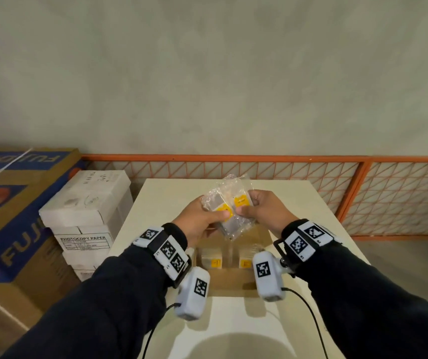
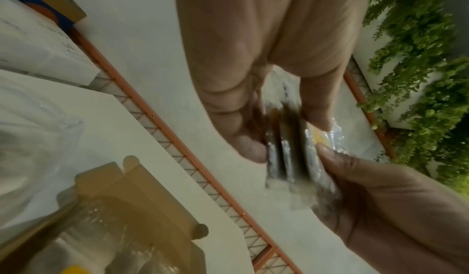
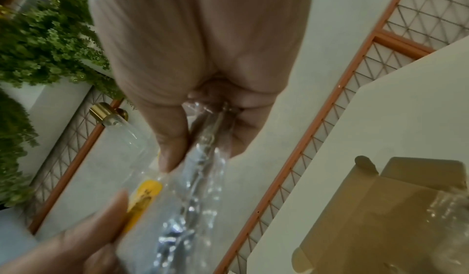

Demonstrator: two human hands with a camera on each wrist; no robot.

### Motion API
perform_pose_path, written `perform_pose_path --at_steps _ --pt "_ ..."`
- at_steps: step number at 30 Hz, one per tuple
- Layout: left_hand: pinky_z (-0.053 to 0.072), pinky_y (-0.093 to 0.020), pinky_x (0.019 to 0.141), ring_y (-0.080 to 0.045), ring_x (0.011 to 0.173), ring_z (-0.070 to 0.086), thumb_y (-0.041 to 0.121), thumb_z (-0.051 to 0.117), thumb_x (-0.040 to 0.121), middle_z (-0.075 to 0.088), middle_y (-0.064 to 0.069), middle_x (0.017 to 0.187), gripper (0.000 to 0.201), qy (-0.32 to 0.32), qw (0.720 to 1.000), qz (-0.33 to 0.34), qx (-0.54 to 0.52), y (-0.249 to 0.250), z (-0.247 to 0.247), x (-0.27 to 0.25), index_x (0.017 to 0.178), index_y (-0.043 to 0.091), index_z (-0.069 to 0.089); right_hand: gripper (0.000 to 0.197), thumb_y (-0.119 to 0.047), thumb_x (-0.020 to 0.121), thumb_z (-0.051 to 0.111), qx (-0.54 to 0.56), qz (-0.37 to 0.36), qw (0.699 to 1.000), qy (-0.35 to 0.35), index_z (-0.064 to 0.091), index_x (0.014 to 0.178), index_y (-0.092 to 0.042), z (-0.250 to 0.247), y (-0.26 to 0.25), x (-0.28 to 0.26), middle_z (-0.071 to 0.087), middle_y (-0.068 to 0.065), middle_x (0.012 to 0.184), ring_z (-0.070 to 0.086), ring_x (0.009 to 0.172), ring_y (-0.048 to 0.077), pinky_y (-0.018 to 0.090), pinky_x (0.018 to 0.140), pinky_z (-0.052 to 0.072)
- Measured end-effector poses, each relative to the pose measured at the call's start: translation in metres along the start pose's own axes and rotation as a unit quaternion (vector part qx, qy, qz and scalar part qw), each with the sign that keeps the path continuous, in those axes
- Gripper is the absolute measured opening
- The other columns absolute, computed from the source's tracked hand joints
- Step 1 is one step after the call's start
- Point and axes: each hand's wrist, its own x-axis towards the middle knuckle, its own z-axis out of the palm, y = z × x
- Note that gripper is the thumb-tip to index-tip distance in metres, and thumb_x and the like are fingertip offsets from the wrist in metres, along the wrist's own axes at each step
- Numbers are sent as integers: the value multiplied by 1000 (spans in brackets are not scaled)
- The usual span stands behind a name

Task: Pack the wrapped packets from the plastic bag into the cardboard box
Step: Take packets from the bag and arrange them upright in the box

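Observation:
Above the open cardboard box [image 1: 229, 282] both hands hold a bunch of clear-wrapped packets [image 1: 229, 200] with yellow labels. My left hand [image 1: 215, 211] grips the bunch from the left, thumb on a yellow label. My right hand [image 1: 246, 204] pinches a packet at the right side. In the left wrist view the left hand [image 2: 284, 138] clamps several packets [image 2: 286, 158] edge-on. The right wrist view shows the right hand [image 3: 203, 152] pinching a packet [image 3: 200, 188]. More packets [image 1: 211, 259] stand inside the box. A clear plastic bag [image 2: 35, 134] lies on the table left of the box.
The box sits on a small cream table [image 1: 298, 218]. An orange mesh fence [image 1: 311, 174] runs behind it. White photocopy paper boxes [image 1: 86, 203] and a large brown carton [image 1: 8, 216] stand to the left. A gold-capped glass bottle [image 3: 114, 124] shows in the right wrist view.

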Motion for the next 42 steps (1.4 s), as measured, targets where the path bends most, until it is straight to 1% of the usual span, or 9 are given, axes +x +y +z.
perform_pose_path --at_steps 4,9,12,17,22,28,31,36,42 --pt "47 -23 55 -15 65 55 10 67 83 59 -13 91 31 15 999 35 39 23 5 3 112 3 58 9 -17 81 72 -24 7 1000 -7 63 84 -18 -20 -20 7 64 -3 69 57 58 10 28 60 48" --pt "48 -26 63 -16 68 56 14 73 79 63 -5 82 26 29 995 91 6 61 16 6 100 9 59 28 -13 82 69 3 -10 999 -45 51 102 -21 -45 -68 12 60 -13 69 58 51 -5 18 57 45" --pt "40 -19 47 -9 48 49 17 74 78 59 2 63 19 63 989 133 -30 67 24 9 84 13 56 21 -10 84 66 6 -32 997 -66 54 94 -24 -44 -75 11 64 -17 70 62 61 -4 22 64 46" --pt "43 -17 53 -5 62 60 16 73 79 68 -5 91 26 90 983 137 -87 29 37 18 93 22 52 22 -8 83 67 9 -30 998 -53 54 98 -18 -26 -36 5 60 -7 80 59 69 5 20 59 50" --pt "53 -32 59 -18 59 52 23 59 91 62 -16 97 32 41 992 83 -84 -12 40 18 116 4 57 17 -3 81 68 22 -43 998 -33 59 91 -14 -11 11 -2 63 -7 67 58 59 10 22 50 44" --pt "46 -35 61 -29 75 58 -5 44 91 59 -21 105 34 28 990 84 -106 -77 33 -2 124 3 50 24 -5 79 72 25 -36 998 -53 58 97 -9 11 64 -36 63 2 75 57 68 17 29 59 44" --pt "40 -37 68 -29 85 49 -1 52 90 56 -20 103 46 62 992 95 -61 -108 34 -21 135 5 41 19 -3 82 68 25 -15 997 -68 58 93 -14 24 82 -66 62 3 79 57 67 13 21 55 44" --pt "30 -16 35 -10 50 36 12 54 93 50 -4 68 55 136 985 100 -24 -132 25 -58 143 10 32 22 4 80 67 36 11 999 -35 59 100 1 40 95 -103 63 17 90 56 79 25 31 65 43" --pt "31 -29 54 -17 55 38 24 51 93 46 -8 70 38 199 974 105 -31 -148 20 -85 128 9 47 27 -3 80 70 36 10 998 43 58 103 -9 52 98 -129 63 7 75 51 59 16 24 52 40"
